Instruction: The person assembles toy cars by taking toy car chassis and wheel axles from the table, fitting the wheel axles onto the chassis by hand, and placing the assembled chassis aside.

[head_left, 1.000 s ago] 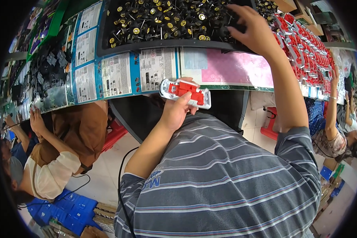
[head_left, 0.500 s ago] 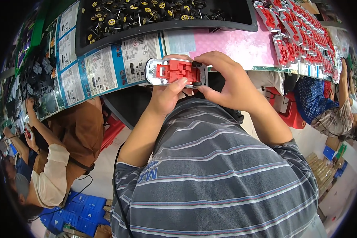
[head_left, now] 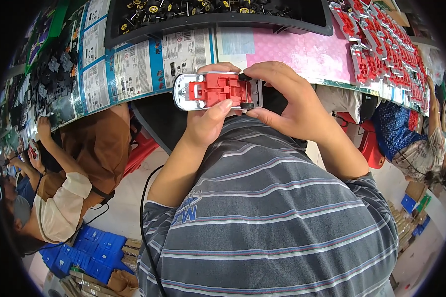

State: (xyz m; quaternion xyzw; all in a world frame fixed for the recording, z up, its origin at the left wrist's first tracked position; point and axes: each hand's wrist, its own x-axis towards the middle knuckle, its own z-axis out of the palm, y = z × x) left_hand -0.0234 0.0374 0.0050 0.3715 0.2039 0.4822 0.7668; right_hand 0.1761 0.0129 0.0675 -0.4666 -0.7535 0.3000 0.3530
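A toy car body (head_left: 218,89) with a red inside and a silver-grey shell lies level in front of my waist, near the table edge. My left hand (head_left: 206,123) grips it, thumb on the near side and fingers behind the far side. At its right end sits a pair of black wheels (head_left: 247,105), one on each side. My right hand (head_left: 300,106) curls round that end, with a fingertip at the far wheel and the thumb beside the near one. The axle between the wheels is hard to make out.
A black tray (head_left: 223,21) of black-and-yellow wheels on axles stands across the table. Rows of red-and-silver car bodies (head_left: 376,49) lie at the right. Dark parts (head_left: 57,69) cover the table at far left. Other people sit on both sides.
The view has shifted a little, so the tray stands higher in it. The car body has tipped slightly within my left hand; both hands keep nearly the same hold.
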